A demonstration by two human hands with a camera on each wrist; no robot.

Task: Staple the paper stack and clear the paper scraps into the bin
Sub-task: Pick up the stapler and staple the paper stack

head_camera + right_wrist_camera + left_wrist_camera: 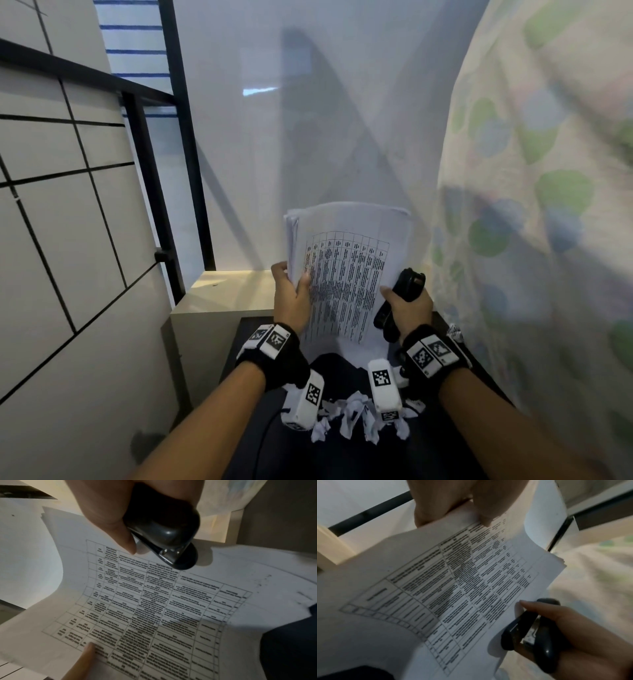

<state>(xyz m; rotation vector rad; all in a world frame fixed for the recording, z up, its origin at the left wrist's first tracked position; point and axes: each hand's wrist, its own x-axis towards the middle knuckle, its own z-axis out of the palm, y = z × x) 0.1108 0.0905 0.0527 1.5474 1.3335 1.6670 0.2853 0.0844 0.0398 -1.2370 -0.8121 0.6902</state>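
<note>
- A plain pale wall (325,137) fills the background, with a tiled wall (51,205) and a black metal frame (171,137) to the left and a spotted curtain (548,205) hanging on the right.
- Below the arms lies a dark tabletop (308,455), with a pale cabinet (219,301) just beside its far left corner.
- The paper stack (346,274), its top sheet printed with a table of text, is held up off the tabletop and tilted toward the wall, its far edge bending slightly.
- The left hand (291,294) pinches the stack at its left edge, thumb on the printed face and fingers behind.
- The right hand (409,308) is wrapped round a black stapler (400,301), thumb touching the stack's right edge; in the left wrist view the stapler lies just beside the paper's margin, and its mouth does not appear to be closed over the sheets.
- Crumpled paper scraps (356,414) lie scattered on the tabletop near the wrists, with one more (455,331) at the right edge.
- No bin shows in any view.
- Judging from this, the task is at an early stage: no staple can be seen in the stack, though blur leaves that uncertain, so the stapling seems yet to be done, and the clearing of scraps is wholly left.
</note>
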